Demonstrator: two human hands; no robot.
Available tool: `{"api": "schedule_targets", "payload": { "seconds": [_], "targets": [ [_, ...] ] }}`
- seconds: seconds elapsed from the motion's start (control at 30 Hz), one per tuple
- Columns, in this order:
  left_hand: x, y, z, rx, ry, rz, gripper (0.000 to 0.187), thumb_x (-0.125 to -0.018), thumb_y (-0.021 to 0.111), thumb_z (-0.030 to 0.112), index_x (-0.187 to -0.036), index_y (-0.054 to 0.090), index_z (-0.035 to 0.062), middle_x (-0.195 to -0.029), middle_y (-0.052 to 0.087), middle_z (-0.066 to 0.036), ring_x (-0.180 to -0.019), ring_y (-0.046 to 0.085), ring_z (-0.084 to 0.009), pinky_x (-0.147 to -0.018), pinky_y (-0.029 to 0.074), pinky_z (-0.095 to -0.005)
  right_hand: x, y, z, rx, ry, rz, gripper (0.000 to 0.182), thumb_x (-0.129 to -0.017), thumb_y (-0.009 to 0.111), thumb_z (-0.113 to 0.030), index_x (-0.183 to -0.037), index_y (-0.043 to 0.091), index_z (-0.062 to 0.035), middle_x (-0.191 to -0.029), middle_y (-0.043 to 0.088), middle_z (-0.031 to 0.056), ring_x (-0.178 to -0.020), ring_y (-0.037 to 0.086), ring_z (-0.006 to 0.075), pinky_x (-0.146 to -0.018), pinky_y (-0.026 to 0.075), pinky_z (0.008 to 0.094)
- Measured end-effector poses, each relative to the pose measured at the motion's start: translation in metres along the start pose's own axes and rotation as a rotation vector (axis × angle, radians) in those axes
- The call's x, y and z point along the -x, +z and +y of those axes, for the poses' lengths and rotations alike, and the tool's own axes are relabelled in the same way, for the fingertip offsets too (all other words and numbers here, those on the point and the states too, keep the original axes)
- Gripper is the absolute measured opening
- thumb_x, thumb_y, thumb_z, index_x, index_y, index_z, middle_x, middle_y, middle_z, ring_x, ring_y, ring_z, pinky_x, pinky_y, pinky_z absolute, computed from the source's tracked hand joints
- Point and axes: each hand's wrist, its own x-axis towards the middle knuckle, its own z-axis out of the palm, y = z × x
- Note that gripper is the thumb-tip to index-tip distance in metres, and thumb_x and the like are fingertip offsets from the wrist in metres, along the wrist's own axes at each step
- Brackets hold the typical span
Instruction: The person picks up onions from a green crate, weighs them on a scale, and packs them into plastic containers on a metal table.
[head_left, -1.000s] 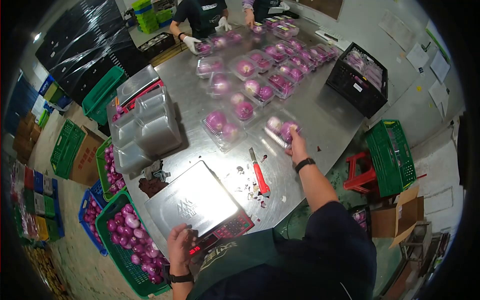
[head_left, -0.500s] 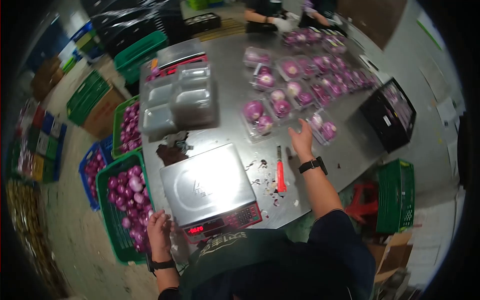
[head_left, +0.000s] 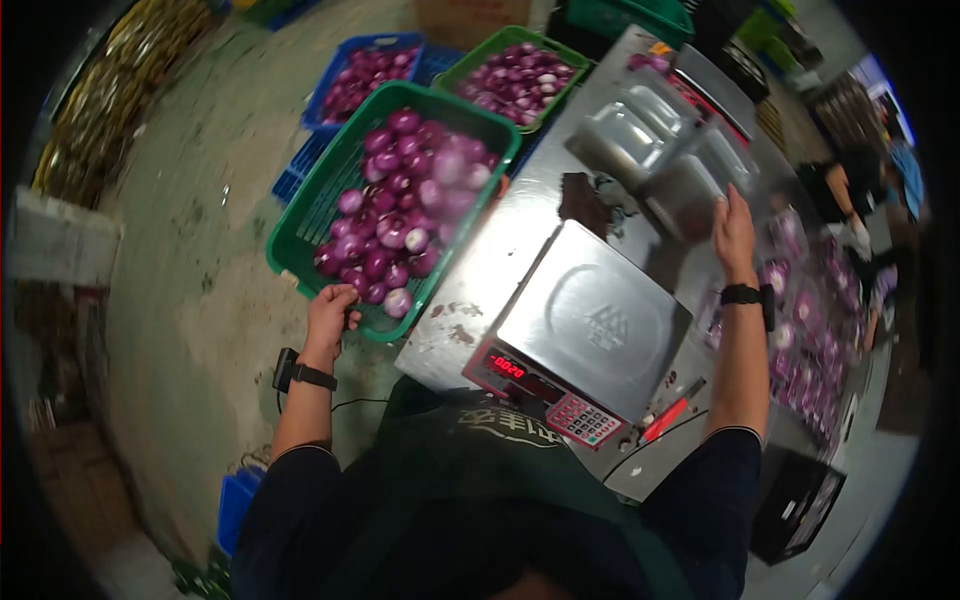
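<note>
My left hand (head_left: 331, 318), its fingers loosely bent and apart, overlaps the near corner of a green crate (head_left: 288, 236) in the head view. Purple onions (head_left: 376, 263) fill much of that crate, several lying just beyond my fingertips. Over the metal table, my right hand (head_left: 734, 235) is open, fingers stretched out beside stacked clear plastic containers (head_left: 690, 185). Between my arms stands a scale (head_left: 595, 320) with a bare steel plate and a red lit display. A red-handled knife (head_left: 667, 418) lies right of the scale.
Packed onions in clear containers (head_left: 805, 330) cover the table's right side, near a black crate (head_left: 797, 508). Two more onion crates, one blue (head_left: 325, 105) and one light green (head_left: 572, 70), stand behind. A dark cloth (head_left: 583, 203) lies by the scale. Another person (head_left: 850, 185) works across the table.
My view has swung left toward the onion crates. My right hand has moved from the packed onions to the stacked containers; my left hand is still by the green crate.
</note>
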Motion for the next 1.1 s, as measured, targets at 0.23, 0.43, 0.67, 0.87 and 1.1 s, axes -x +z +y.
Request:
{"api": "schedule_targets", "payload": {
  "seconds": [0.23,0.43,0.67,0.87,1.1],
  "targets": [
    [-0.050,-0.060,0.003,-0.031,-0.057,0.134,0.017,-0.095,0.067,0.013,-0.109,0.064,0.0029,-0.088,0.065,-0.002,-0.061,0.057,-0.0106,-0.052,0.045,-0.0261,-0.028,0.016,0.000,0.186,0.175,-0.358,0.037,-0.106,0.054,-0.037,-0.101,0.066,-0.0022,-0.096,0.069,0.0277,-0.095,0.065,0.0507,-0.079,0.050,0.0558],
    [-0.167,-0.069,-0.012,-0.475,0.173,0.180,0.019,-0.087,0.073,0.012,-0.100,0.068,-0.0009,-0.089,0.072,-0.007,-0.077,0.068,-0.0162,-0.071,0.053,-0.0318,-0.025,0.016,0.016,-0.144,0.477,-0.245,0.043,-0.095,0.075,-0.036,-0.082,0.059,0.0016,-0.072,0.062,0.0159,-0.066,0.057,0.0287,-0.067,0.048,0.0400],
    [-0.273,-0.059,-0.052,-1.068,0.165,0.190,0.044,-0.075,0.079,0.026,-0.112,0.069,0.0039,-0.115,0.070,-0.022,-0.112,0.066,-0.0395,-0.097,0.052,-0.0471,0.052,-0.030,-0.131,0.138,0.257,-0.274,0.040,-0.087,0.083,-0.026,-0.073,0.055,-0.0013,-0.066,0.052,0.0106,-0.063,0.046,0.0227,-0.062,0.042,0.0376],
    [-0.311,-0.043,-0.086,-1.241,0.024,0.176,0.076,-0.072,0.087,0.035,-0.134,0.054,0.0060,-0.138,0.053,-0.023,-0.128,0.053,-0.0435,-0.109,0.046,-0.0504,0.151,-0.054,-0.279,-0.003,0.498,-0.709,0.033,-0.072,0.091,-0.015,-0.082,0.062,-0.0014,-0.082,0.065,0.0129,-0.077,0.064,0.0299,-0.075,0.051,0.0421],
    [-0.306,-0.039,-0.061,-1.188,-0.131,0.138,0.088,-0.065,0.092,0.036,-0.137,0.050,0.0074,-0.140,0.051,-0.025,-0.129,0.053,-0.0444,-0.110,0.046,-0.0490,0.114,-0.054,-0.358,-0.148,0.364,-0.687,0.055,-0.067,0.090,-0.013,-0.115,0.065,-0.0024,-0.112,0.069,0.0155,-0.110,0.064,0.0346,-0.097,0.050,0.0420]
  ]
}}
